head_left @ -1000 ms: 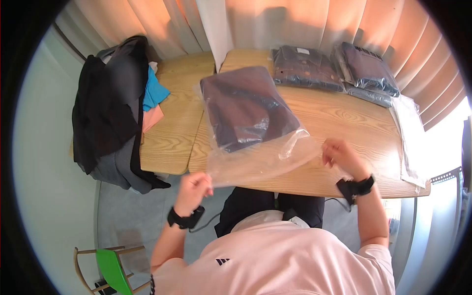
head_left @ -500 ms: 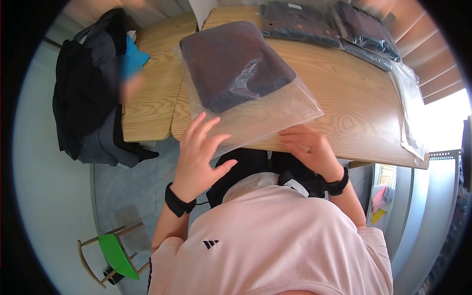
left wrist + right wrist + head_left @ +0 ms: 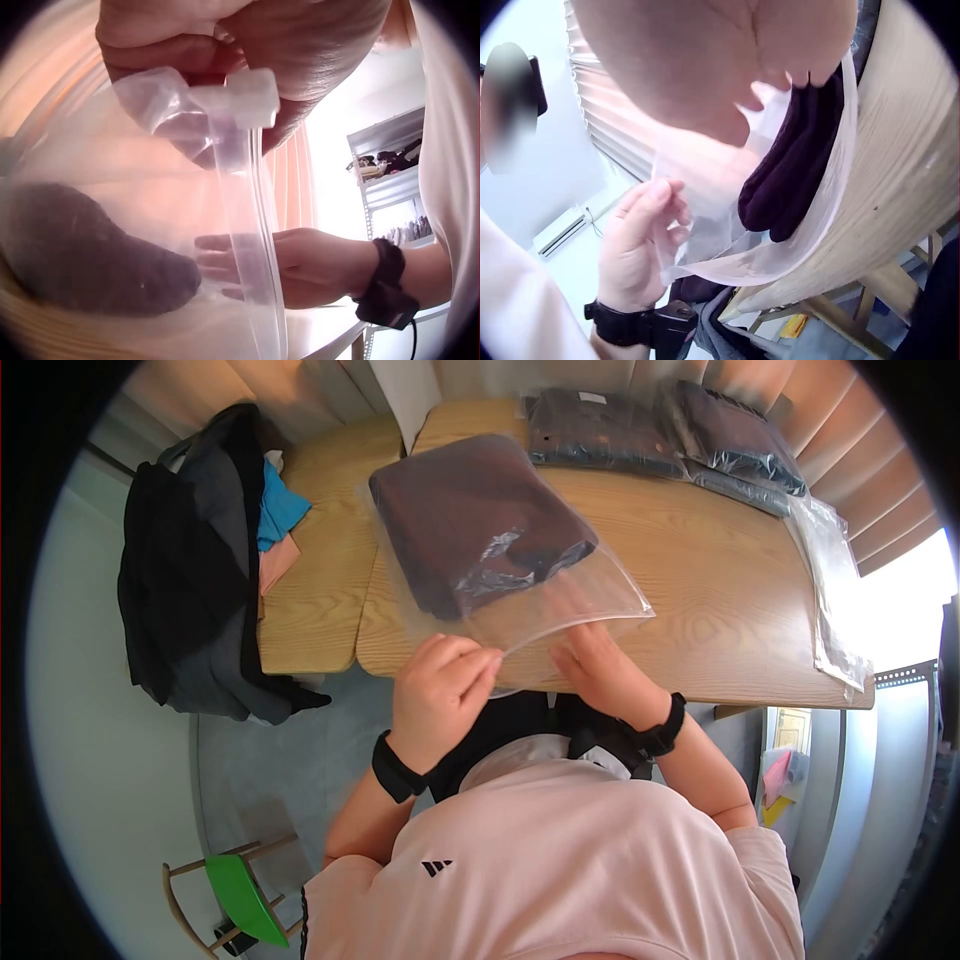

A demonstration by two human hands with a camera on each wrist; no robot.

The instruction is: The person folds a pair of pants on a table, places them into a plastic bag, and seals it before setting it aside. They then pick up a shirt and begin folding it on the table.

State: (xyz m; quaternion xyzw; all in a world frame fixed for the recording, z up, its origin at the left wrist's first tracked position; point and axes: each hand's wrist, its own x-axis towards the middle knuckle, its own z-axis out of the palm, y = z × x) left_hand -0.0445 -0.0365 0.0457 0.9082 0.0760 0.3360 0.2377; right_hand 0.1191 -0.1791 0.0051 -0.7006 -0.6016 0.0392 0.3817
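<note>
Dark folded cloth lay in a clear zip bag.
The left hand pinched the bag's edge; the right hand was inside, fingers straight.

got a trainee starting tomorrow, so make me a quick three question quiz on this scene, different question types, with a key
1. True or false: the folded dark cloth lies outside the clear bag.

2. Multiple choice: what is the left hand doing?
a) resting flat on the cloth
b) pinching the bag's edge
c) hanging away from the bag

3. Short answer: where are the fingers of the right hand?

Key
1. False; it lies inside the bag.
2. b
3. Inside the bag's open mouth; the left wrist view shows them through the plastic.
</note>
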